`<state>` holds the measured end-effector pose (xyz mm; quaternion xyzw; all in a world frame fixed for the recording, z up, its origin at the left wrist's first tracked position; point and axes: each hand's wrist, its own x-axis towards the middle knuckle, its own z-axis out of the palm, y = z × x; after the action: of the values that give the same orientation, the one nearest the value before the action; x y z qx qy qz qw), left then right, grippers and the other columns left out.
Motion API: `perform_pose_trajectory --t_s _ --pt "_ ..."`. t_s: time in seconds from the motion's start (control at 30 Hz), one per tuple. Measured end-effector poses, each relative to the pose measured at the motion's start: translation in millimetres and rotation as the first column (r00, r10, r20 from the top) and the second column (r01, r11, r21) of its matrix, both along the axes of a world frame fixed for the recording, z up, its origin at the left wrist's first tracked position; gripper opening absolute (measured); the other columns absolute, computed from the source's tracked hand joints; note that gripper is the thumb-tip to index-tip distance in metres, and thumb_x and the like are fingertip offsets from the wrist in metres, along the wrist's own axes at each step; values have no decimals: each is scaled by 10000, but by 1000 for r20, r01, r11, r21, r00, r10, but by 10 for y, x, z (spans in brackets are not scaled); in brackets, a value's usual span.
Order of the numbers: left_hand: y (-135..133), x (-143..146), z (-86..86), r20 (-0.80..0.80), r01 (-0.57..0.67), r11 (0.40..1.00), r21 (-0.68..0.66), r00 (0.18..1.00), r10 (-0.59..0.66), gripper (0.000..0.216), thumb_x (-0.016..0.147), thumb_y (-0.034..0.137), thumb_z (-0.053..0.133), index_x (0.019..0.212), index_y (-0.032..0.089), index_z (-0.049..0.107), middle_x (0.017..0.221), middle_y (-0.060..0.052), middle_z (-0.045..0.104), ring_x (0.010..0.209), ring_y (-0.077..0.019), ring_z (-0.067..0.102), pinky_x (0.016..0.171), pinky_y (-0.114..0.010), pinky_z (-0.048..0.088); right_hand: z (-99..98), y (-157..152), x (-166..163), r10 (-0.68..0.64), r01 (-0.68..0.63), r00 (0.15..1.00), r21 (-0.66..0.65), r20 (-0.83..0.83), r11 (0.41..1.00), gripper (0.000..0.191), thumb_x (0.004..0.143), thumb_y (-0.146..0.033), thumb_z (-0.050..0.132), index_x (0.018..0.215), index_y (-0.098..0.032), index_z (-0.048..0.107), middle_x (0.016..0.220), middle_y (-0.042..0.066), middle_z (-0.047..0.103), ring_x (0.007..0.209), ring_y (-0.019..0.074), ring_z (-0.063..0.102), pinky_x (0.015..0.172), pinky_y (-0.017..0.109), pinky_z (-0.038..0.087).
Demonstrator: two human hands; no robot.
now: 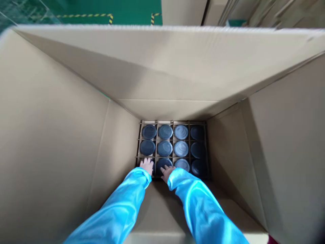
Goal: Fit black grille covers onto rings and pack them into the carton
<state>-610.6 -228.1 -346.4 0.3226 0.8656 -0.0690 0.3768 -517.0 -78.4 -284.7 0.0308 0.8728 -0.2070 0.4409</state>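
Observation:
Deep inside a large cardboard box, several round dark blue-grey disc-shaped pieces (181,132) sit one to a cell in a cardboard divider grid (156,135). My left hand (147,165) lies over the disc in the near left cell, its fingers stretched forward and covering most of that piece. Beside it, my right hand (167,172) rests its spread fingers on the near edge of the neighbouring disc (164,164). Neither hand is visibly wrapped round a piece. Shiny blue sleeves cover both forearms.
Tall walls of the cardboard box (167,81) surround the grid on all sides, and its near wall lies under my forearms. Beyond the far rim are a green floor (132,8) with yellow-black tape (86,15) and more cardboard (182,12) at the right.

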Motion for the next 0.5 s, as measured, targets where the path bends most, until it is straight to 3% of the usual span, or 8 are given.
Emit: perform_pose_trajectory --t_s 0.1,0.17,0.3,0.4,0.5 --pt "158 142 274 106 -15 1000 12 994 14 447 878 291 612 1314 194 621 1320 -150 644 1232 -327 591 1016 -459 492 547 187 214 -33 34 996 14 -86 999 580 928 -369 573 1473 -180 507 1495 170 507 1317 359 536 1079 524 458" --pt "224 244 419 157 -26 999 33 987 21 521 879 317 625 1381 193 568 1347 -137 637 1223 -296 606 1030 -443 493 884 330 468 -59 64 990 36 -130 997 567 933 -354 560 1462 -157 517 1462 184 536 1283 364 564 1053 518 484" --pt "300 231 528 118 -91 993 76 990 82 761 841 282 660 1538 188 369 1584 -144 406 1468 -310 363 1180 -511 349 1364 618 1266 -180 193 923 6 -340 981 488 992 -326 470 1432 -128 550 1429 159 577 1299 285 571 1096 403 482" --pt "317 -19 428 -5 -206 976 74 978 207 797 872 263 584 1589 175 247 1657 -153 237 1532 -313 220 1195 -542 313 1472 817 2049 -251 333 677 -16 -692 943 450 1040 -359 397 1418 -180 563 1413 88 604 1283 214 589 1087 340 497" --pt "297 -290 184 -130 -319 945 69 936 326 768 927 317 486 1604 128 176 1672 -177 150 1538 -336 187 1171 -559 343 1371 959 2684 -12 373 405 153 -914 915 530 1027 -391 449 1523 -207 443 1340 52 660 1146 230 668 959 348 536"
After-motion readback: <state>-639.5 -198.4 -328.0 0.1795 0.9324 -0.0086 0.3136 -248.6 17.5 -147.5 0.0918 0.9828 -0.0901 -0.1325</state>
